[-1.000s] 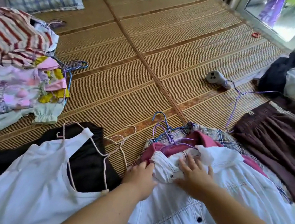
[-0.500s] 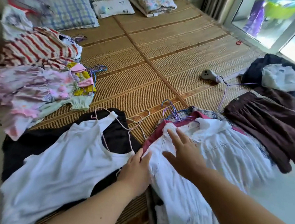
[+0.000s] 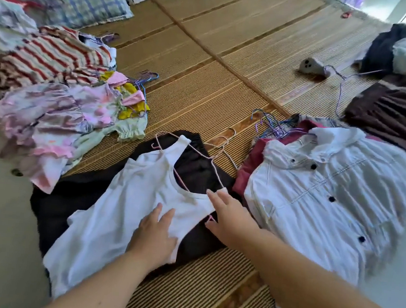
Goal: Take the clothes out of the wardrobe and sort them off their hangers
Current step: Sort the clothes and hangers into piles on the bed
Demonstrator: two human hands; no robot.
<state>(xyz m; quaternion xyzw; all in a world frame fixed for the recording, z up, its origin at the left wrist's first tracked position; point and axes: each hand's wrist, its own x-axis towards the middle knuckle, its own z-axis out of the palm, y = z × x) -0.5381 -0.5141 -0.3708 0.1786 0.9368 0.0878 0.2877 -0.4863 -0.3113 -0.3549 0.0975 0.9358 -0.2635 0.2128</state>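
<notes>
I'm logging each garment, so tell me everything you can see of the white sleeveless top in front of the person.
The white sleeveless top is plain, of soft-looking knit, with wide straps and a banded scoop neck. It lies spread out, slightly rumpled, on a dark garment over the woven mat. A pale pink wire hanger is threaded through its straps. The left hand rests flat on its chest; the right hand reaches its strap with straight fingers.

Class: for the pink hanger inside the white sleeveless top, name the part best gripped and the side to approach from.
Probably the bare wire of the pink hanger crossing the neck opening of the white top: it lies exposed there, its ends tucked under the straps. Approach from the right, where the right hand lies beside it.
</notes>
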